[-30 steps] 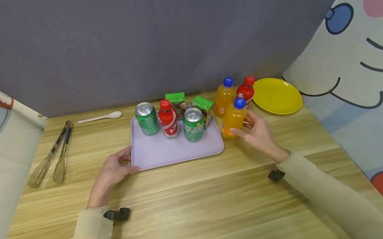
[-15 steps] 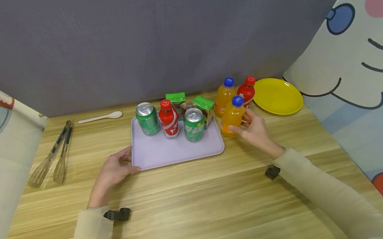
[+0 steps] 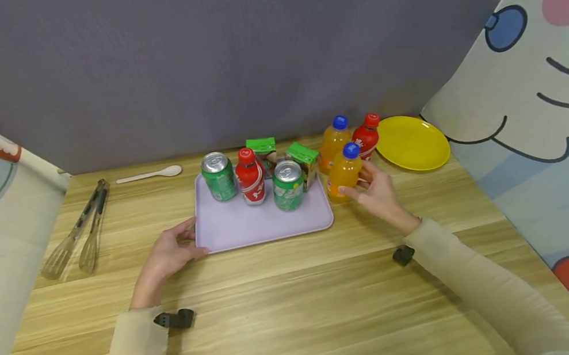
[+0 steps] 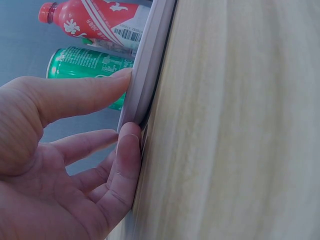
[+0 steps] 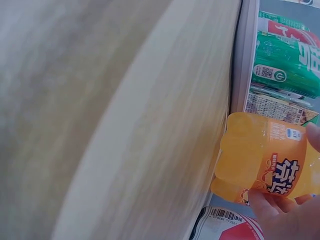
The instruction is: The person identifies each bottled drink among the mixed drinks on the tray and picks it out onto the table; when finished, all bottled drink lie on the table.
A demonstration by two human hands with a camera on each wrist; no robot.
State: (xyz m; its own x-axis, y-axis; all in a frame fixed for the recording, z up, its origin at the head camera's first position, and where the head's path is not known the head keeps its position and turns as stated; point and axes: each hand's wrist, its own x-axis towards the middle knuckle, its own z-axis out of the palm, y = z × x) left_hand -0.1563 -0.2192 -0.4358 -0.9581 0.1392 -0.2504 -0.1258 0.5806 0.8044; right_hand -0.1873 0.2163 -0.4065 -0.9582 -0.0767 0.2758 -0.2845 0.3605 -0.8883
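Note:
My left hand (image 3: 170,253) holds the lilac tray (image 3: 238,231) by its left end. In the left wrist view the thumb (image 4: 95,92) lies on the tray's rim (image 4: 145,75), with fingertips at the outer edge below. At the tray's right end my right hand (image 3: 377,194) grips a bottle of orange soda (image 3: 344,174) with a blue cap, thumb on the near side and fingers behind. The bottle (image 5: 250,150) is upright, beside the tray edge. Standing on the tray are two green soda cans (image 3: 218,177), a red bottle (image 3: 250,178) and two green-topped drink cartons (image 3: 303,155), partly hidden.
Behind the held bottle stand another orange soda bottle (image 3: 333,144) and a red-capped bottle (image 3: 367,132). A yellow plate (image 3: 408,142) lies at the back right. At left are a white spoon (image 3: 151,174) and metal tongs (image 3: 78,231). A grey partition (image 3: 230,61) rises behind.
My right hand has brought the orange soda bottle slightly left and back, closer to the tray's right edge. The left hand and the tray have stayed in place.

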